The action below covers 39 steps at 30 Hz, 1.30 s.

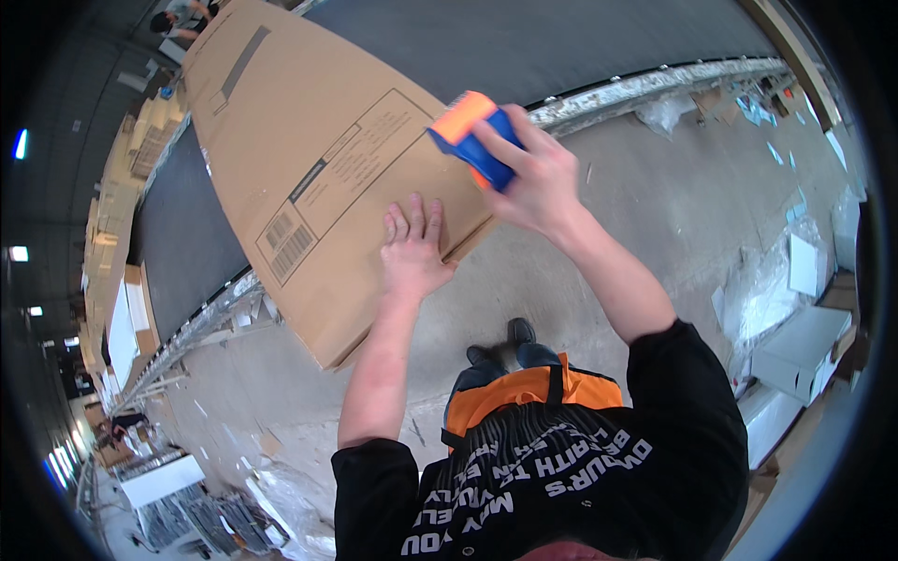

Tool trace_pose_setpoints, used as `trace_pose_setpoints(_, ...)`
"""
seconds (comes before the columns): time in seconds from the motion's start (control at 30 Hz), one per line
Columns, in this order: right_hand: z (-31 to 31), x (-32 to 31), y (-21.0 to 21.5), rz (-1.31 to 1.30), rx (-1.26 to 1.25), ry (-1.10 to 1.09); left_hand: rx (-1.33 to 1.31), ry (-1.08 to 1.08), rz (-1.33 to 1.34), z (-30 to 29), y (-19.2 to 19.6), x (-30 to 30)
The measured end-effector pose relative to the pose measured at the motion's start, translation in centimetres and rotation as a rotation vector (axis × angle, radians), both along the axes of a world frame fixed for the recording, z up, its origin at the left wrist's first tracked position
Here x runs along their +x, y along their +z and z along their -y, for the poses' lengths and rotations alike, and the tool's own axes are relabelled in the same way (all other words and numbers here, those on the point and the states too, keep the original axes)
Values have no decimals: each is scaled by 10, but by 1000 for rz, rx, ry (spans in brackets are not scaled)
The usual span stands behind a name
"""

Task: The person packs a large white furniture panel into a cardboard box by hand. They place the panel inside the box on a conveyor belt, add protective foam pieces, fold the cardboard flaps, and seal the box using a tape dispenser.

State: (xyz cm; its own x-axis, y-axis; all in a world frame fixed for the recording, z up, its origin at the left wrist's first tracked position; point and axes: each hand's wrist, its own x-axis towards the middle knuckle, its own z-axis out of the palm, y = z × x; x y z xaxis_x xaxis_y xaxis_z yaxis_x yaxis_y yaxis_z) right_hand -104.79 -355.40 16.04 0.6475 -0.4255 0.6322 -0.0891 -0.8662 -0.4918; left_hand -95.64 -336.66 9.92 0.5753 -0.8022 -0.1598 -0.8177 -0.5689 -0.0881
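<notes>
A large, flat brown cardboard box [318,103] lies slantwise across a dark conveyor belt, its near end jutting over the belt's edge toward me. Printed text and a barcode label area show on its top face. My left hand [414,251] rests flat on the box near its right edge, fingers slightly spread. In my right hand [543,178] I grip a blue and orange tape dispenser [477,150], held at the box's right edge, above my left hand. Whether its head touches the cardboard I cannot tell.
The dark conveyor belt [552,42] runs past the box on both sides, with a worn metal rail [645,89]. Another person [182,19] is at the box's far end. Plastic wrap [762,290] and white boxes [800,355] lie at right; stacked cardboard [154,131] stands far left.
</notes>
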Motion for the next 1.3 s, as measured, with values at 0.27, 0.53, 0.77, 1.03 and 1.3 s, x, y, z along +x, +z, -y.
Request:
trace_pose_setpoints(0.27,78,146,-67,64,0,-219,64,-27,-33,10,0,-8)
trace_pose_setpoints(0.53,83,8,-101,433,730,-309,109,0,-84,16,2,-9)
trace_pose_setpoints(0.77,-21,-110,-88,206,927,-421,-60,-75,9,-14,-6,-7)
trace_pose_setpoints(1.03,-112,-149,-76,66,614,-359,-212,-10,24,-211,-13,8)
trace_pose_setpoints(1.3,-209,25,54,-664,-12,32,-440,42,-4,-198,-25,11)
